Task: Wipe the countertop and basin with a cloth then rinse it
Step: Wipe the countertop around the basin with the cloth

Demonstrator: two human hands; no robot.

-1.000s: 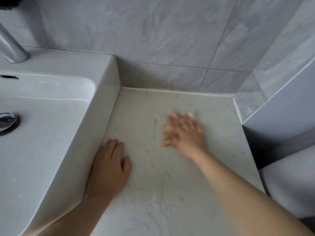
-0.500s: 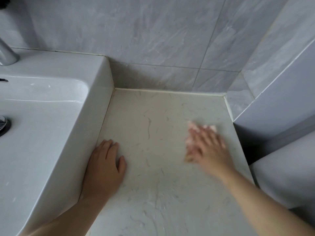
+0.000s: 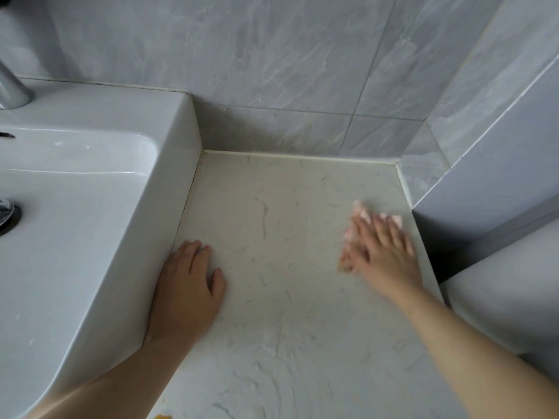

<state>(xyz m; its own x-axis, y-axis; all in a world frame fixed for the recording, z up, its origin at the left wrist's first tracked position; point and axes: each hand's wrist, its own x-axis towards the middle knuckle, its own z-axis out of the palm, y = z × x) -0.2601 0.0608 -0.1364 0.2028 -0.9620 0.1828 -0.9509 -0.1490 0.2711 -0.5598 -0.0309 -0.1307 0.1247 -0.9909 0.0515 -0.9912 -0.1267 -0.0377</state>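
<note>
**Pink cloth pinned flat at the right edge of the counter**

From my remote seat, the cloth (image 3: 363,213) is a pink scrap in the right-middle of the frame. It lies on the countertop (image 3: 287,313) near the counter's right edge, and only bits of it poke out past the fingertips and the thumb side. The right hand (image 3: 382,255) lies on top of it with the fingers straight and spread, pressing down rather than gripping. That hand is motion-blurred, so I can't make out finer detail.

The left hand (image 3: 187,285) sits lower center-left, palm flat on the counter with relaxed fingers, holding nothing. Its little-finger side is right up against the basin (image 3: 90,222) wall. The two hands are well apart.

The white basin fills the left side, with the drain (image 3: 6,216) at the far left edge and the base of the faucet (image 3: 13,89) in the upper left. Grey tiled wall (image 3: 272,71) runs across the top. A tiny orange speck (image 3: 163,416) shows at the bottom edge — can't tell what it is.
</note>
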